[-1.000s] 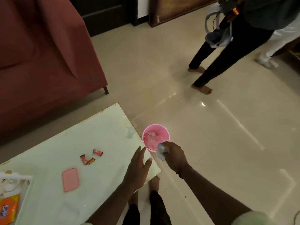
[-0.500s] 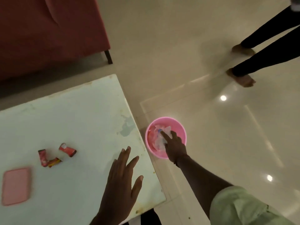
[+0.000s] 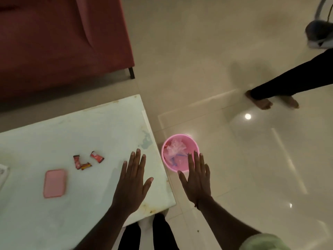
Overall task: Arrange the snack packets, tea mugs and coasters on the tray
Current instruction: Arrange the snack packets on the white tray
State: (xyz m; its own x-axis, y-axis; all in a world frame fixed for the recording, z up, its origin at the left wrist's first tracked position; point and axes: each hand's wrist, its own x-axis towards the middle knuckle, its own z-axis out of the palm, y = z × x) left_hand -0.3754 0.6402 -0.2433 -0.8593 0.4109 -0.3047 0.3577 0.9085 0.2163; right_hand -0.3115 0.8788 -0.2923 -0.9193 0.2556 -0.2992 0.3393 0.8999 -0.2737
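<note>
Small red snack wrappers [image 3: 86, 160] lie in a loose group on the pale table [image 3: 54, 134]. A flat pink rounded pad [image 3: 54, 183], perhaps a coaster, rests left of them. My left hand [image 3: 132, 183] hovers flat over the table's right end, fingers spread and empty. My right hand [image 3: 196, 179] is open over the floor, its fingertips above the near rim of a pink bucket [image 3: 192, 143] that holds crumpled plastic and wrappers. No mugs or tray show.
A red sofa [image 3: 63, 42] stands behind the table. Another person's legs and bare feet [image 3: 270, 101] are on the shiny tiled floor at the right. The edge of a white package [image 3: 2, 173] shows at the far left of the table.
My right hand held a wrapper over the pink bucket, reached into it, and has now come back out empty and open. The view has tilted down toward the table.
</note>
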